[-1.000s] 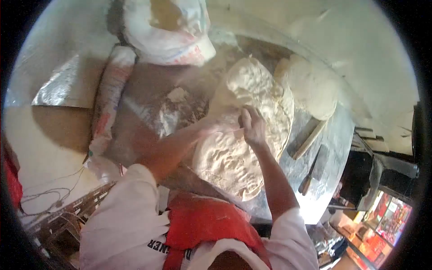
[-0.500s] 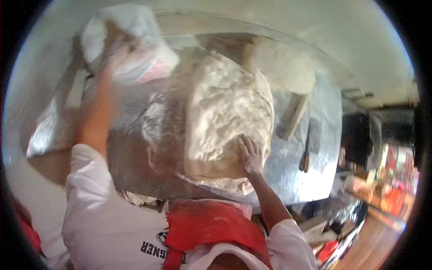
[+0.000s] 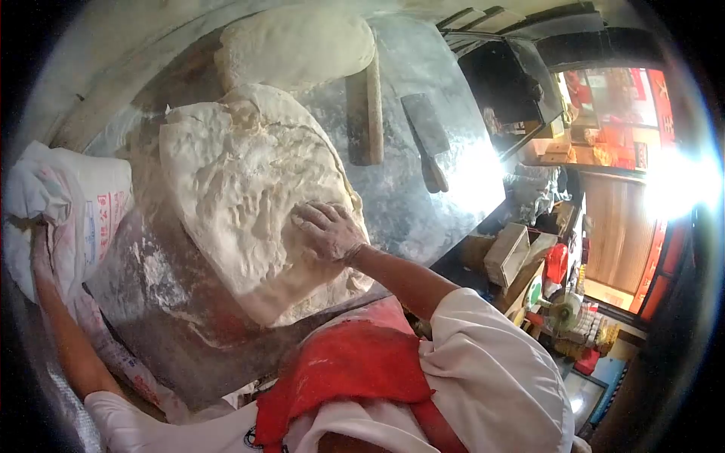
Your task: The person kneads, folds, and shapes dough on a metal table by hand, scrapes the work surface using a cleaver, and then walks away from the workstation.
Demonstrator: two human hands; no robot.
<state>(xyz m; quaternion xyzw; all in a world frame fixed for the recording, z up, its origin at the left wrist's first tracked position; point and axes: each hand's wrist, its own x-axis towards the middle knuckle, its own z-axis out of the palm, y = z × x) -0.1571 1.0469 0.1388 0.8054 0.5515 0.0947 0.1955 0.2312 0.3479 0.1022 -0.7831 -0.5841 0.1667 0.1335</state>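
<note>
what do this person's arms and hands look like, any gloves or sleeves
The right hand is bare, with no glove, and has a whitish, floury residue on it. The left hand is partly hidden, so its detail is hard to tell. Loose white short sleeves, the right sleeve and the left sleeve, leave both forearms uncovered.

This looks like a small bakery or dough-making kitchen. A broad slab of dough (image 3: pixel 242 177) lies on a flour-dusted, metal-looking bench (image 3: pixel 400 204), with a second pale mound (image 3: pixel 302 47) beside it. A printed white sack (image 3: pixel 98 200), a broad-bladed tool (image 3: pixel 427 128) and a floury red apron (image 3: pixel 347 362) fit such a place; boxes (image 3: pixel 507 254) crowd one side.
</note>
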